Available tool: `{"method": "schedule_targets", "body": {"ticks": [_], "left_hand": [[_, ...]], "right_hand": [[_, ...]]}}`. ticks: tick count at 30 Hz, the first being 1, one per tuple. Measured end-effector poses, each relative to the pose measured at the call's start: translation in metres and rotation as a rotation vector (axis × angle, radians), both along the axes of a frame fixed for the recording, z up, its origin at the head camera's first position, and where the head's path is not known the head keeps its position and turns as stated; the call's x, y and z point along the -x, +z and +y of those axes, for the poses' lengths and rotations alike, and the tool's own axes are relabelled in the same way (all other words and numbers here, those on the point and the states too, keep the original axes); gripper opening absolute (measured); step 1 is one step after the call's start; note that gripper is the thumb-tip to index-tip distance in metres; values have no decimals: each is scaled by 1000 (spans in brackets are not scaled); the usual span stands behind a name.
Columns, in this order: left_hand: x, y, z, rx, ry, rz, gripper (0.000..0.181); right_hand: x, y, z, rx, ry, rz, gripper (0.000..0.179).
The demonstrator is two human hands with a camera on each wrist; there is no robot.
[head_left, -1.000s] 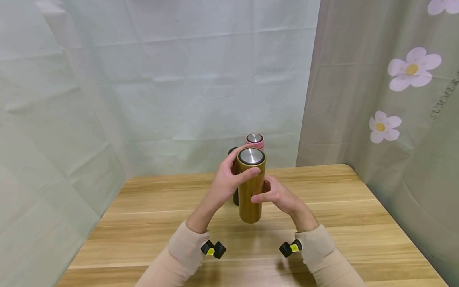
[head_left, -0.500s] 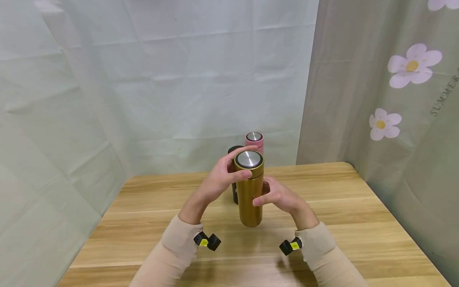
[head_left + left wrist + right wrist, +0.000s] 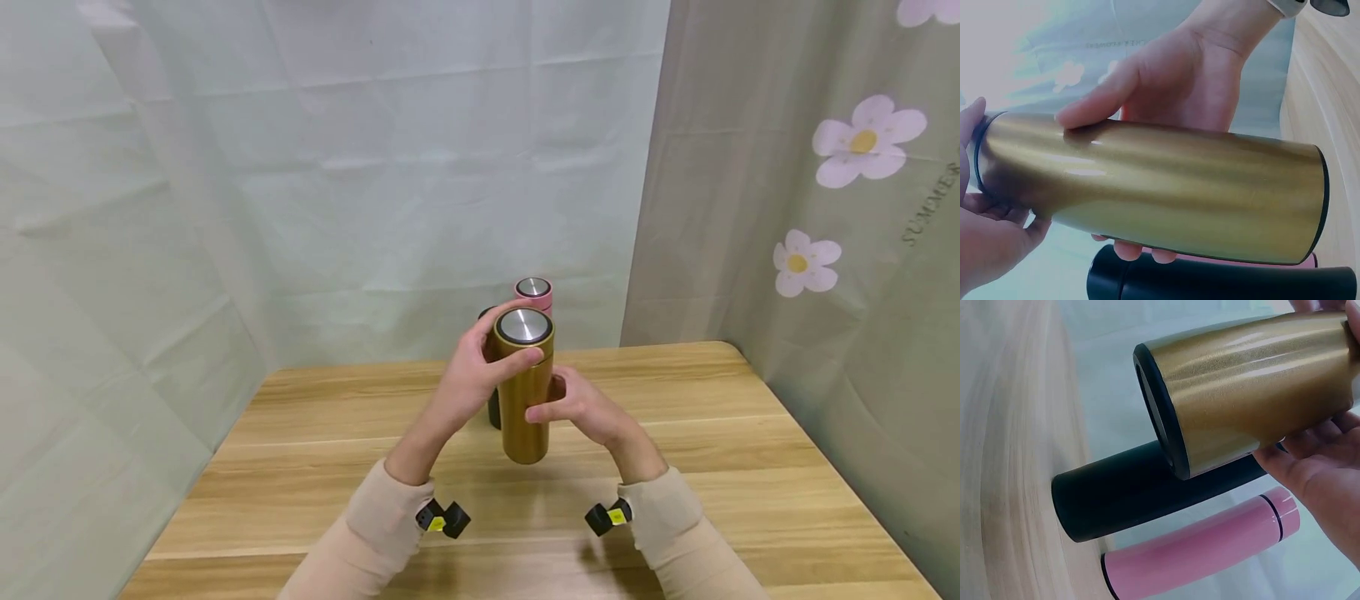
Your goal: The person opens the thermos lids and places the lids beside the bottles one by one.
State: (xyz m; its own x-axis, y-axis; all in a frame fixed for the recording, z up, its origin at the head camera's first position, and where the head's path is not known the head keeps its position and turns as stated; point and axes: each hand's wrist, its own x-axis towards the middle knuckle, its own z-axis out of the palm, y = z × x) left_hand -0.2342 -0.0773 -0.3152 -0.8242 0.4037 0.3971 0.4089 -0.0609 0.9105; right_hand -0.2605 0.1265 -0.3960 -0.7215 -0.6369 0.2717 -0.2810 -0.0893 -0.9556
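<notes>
Gold flask near upright, in the air above the desk, held by both hands. Left hand clamped round the top, at the lid; thumb on the near side, fingers on the far side. Right hand wrapped round the body lower down, thumb across the near face; fingertips show past the far side in the left wrist view. Lid topped by a bright metal disc; dark ring at the base.

Black flask upright on the desk just beyond, partly hidden by the gold one from the head view. Pink flask standing close beside the black. Pale sleeves on both arms. Flower-printed curtain to the right.
</notes>
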Motion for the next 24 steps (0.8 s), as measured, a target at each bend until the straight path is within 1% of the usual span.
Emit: {"method": "schedule_targets", "body": {"ticks": [2,6,9,13,16,18,21,24], "left_hand": [[1,0,-1,7,-23,6,76],[4,0,-9,8,-129,12,80],[7,0,-15,-1,-202,4,81],[11,1,-17,-1,-256,-8,83],[13,1,-18,13,-273,-19,83],[13,1,-18,24,-274,-22,82],[13,0,-18,18,-267,-28,81],[12,0,-17,5,-236,-31,81]], "right_hand": [[0,0,0,1,-1,1,59],[0,-1,2,10,19,5,62],[0,-2,3,23,53,6,64],[1,-1,4,47,120,-1,63],[0,-1,4,56,154,-8,62],[0,-1,4,53,159,-14,62],[-1,-1,4,39,145,-14,64],[-1,-1,4,22,112,-5,67]]}}
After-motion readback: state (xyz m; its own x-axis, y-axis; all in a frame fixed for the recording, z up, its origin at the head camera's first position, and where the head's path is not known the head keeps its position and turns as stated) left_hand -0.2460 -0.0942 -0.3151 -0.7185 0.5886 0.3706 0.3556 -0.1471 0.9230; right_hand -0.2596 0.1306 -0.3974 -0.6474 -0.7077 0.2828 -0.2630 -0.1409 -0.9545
